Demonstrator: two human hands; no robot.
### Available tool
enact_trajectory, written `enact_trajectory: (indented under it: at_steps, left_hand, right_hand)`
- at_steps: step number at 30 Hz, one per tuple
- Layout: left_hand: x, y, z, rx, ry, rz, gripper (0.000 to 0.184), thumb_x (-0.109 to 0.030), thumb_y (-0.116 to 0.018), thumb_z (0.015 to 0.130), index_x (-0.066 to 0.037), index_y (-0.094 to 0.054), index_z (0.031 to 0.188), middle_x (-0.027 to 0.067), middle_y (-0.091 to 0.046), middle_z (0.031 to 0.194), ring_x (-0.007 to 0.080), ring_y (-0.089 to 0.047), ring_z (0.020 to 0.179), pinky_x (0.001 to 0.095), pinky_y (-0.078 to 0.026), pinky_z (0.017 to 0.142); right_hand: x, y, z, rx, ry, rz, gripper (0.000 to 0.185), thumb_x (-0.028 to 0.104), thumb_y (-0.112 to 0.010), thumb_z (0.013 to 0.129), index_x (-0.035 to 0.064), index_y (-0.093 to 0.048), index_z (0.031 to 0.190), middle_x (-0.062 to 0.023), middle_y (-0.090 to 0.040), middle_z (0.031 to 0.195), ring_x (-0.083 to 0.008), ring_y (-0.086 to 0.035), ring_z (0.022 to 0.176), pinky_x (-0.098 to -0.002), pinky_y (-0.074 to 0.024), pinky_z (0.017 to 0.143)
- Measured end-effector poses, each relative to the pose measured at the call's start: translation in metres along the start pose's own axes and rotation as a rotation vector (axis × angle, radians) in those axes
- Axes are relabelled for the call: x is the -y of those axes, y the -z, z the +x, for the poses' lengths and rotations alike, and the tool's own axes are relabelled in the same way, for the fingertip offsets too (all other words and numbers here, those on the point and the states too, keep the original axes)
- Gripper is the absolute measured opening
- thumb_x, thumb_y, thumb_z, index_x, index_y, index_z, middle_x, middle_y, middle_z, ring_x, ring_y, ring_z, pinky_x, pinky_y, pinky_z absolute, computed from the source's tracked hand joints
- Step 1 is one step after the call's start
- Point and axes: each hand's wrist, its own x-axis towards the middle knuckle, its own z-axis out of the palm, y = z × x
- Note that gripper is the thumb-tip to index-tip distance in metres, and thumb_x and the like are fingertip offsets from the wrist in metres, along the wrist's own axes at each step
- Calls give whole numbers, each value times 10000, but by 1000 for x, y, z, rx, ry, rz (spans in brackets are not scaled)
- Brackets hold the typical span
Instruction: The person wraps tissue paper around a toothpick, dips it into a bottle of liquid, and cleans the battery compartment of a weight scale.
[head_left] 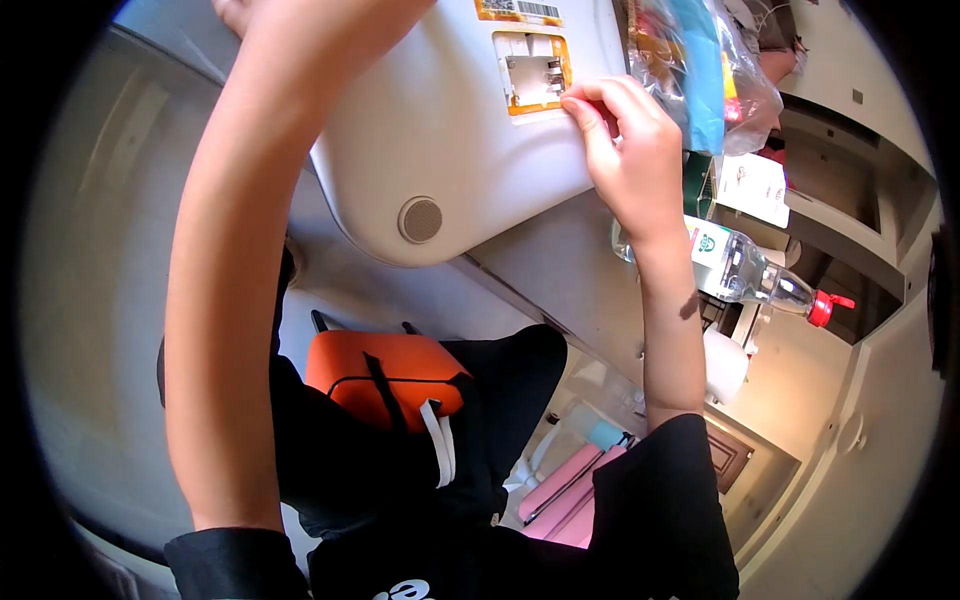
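A white plastic device with rounded corners is tilted before me, its underside showing. It has a round grey foot, a barcode label and a square opening with an orange-brown border and metal contacts inside. My right hand is at the lower right corner of that opening, thumb and forefinger pinched together; whatever is between them is too small to make out. My left forearm reaches up past the device's left side. Only some fingers of my left hand show at the top edge, so its grip is hidden.
To the right lie clear plastic bags, a blue packet, a white printed card and a clear bottle with a red cap. An orange bag sits at my lap; pink cases are below right.
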Motion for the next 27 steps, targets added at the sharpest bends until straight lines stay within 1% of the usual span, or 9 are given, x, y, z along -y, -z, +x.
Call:
enact_trajectory:
  at_steps: [2,4,9,11,16,20,22,25,27]
  left_hand:
    - [-3,1,-3,12,-3,-23,636,-138,-685,634,-95,-449,1223,206,-357,1202,389,-302,1202,452,-277,1061]
    - [-3,0,-2,-1,-8,-38,637,-138,-685,637,-88,-446,1226,205,-352,1206,389,-301,1203,454,-280,1061]
    - [-10,3,-4,20,18,-22,641,-133,-683,640,-82,-441,1231,206,-342,1206,387,-299,1205,459,-303,1052]
    - [-14,4,-5,43,78,-46,641,-133,-682,642,-83,-438,1232,207,-341,1202,386,-297,1207,461,-309,1048]
    - [-10,5,-3,50,6,-60,645,-125,-677,644,-90,-432,1239,207,-340,1189,380,-294,1214,468,-317,1046]
    - [4,-2,3,31,-28,-36,644,-120,-673,643,-86,-433,1240,211,-344,1201,381,-301,1214,463,-320,1042]
    - [37,-16,22,-21,-148,154,715,-275,-769,623,-132,-504,1271,199,-416,1230,333,-486,1134,390,-520,845]
    - [42,-15,27,89,-106,27,746,-325,-734,628,-190,-480,1317,220,-313,1305,367,-365,1243,411,-497,899]
    - [36,-13,26,100,-84,31,742,-309,-734,629,-184,-479,1315,219,-327,1293,367,-371,1240,419,-493,910]
  right_hand:
    - [-1,3,0,11,-2,15,51,8,-627,779,-10,-599,818,-143,-594,806,-321,-569,800,-378,-469,708]
    - [0,6,3,37,79,-67,69,13,-648,808,-8,-627,870,-107,-621,820,-215,-609,720,-279,-493,660]
    - [12,-5,7,28,213,67,72,10,-650,807,-10,-627,873,-105,-618,822,-208,-601,710,-279,-490,655]
    - [-4,0,5,13,65,35,47,17,-626,797,-10,-613,833,-132,-596,818,-297,-580,776,-355,-479,697]
    - [-11,6,3,56,48,94,75,28,-639,795,1,-625,865,-126,-602,835,-287,-589,735,-337,-484,683]
    - [-2,8,-5,-102,-91,171,71,41,-643,811,-5,-619,859,-99,-596,817,-214,-569,681,-296,-471,638]
    - [4,11,-14,-188,-200,274,58,49,-625,843,-4,-617,865,-68,-595,811,-143,-532,662,-259,-447,609]
    - [5,16,-26,-186,-201,186,61,53,-621,849,-1,-621,878,-67,-600,828,-151,-534,664,-261,-450,613]
    - [5,16,-29,-189,-230,212,80,54,-622,847,12,-642,912,-71,-605,848,-163,-557,685,-273,-463,629]
